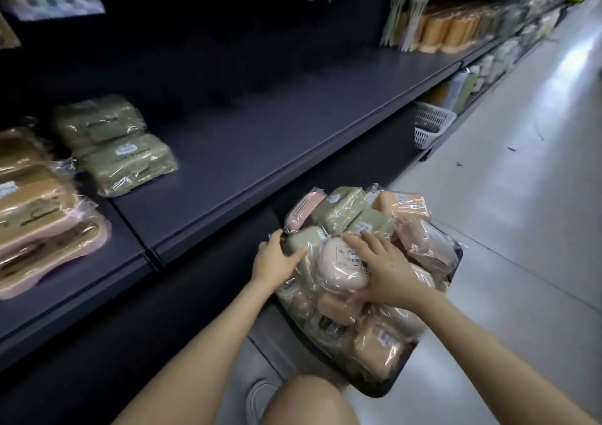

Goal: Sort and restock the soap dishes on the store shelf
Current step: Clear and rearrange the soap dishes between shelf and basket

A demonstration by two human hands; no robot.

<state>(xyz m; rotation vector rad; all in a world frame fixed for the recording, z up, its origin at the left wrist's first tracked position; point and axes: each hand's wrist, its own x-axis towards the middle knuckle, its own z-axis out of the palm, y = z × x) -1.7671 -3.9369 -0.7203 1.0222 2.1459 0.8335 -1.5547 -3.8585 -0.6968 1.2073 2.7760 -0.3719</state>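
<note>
Your left hand [277,258] gripped a green soap dish [304,240] in the black bin [374,391]; your right hand [389,273], fingers spread, clasped the pale pink dish [338,271].

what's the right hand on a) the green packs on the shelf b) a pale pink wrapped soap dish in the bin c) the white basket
b: the right hand grips the pale pink soap dish atop the pile in the bin.
</note>
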